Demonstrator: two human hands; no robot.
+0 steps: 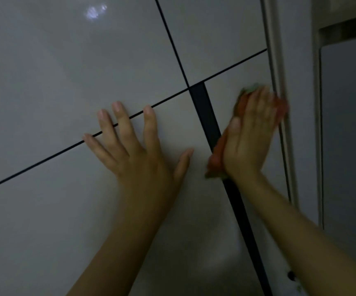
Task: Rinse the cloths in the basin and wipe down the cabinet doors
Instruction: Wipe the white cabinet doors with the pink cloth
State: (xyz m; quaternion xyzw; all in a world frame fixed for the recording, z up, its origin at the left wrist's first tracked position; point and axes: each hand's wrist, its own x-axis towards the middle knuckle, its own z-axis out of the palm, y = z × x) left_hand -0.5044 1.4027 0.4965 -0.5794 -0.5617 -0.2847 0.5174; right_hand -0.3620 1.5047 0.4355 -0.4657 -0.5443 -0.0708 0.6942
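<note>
On cabinet door (66, 210), orange cloth (217, 154) under R hand (249, 137) fingers (260, 103), L hand (134, 150) flat

left hand (138, 150) flat on grey cabinet door (66, 82); right hand (251, 133) presses a blurred, seemingly orange cloth (218, 155).

The cabinet doors (70, 67) were glossy pale grey panels, all closed, divided by thin dark gaps that met at a junction near the centre of the view. A broad black strip (207, 116) ran down from that junction. The cloth (219, 154) was orange-red with a green edge, bunched and blurred, and pressed flat against the lower door just right of the black strip, overlapping it at its lower end. Its upper green corner lay just below the horizontal gap right of the junction.
</note>
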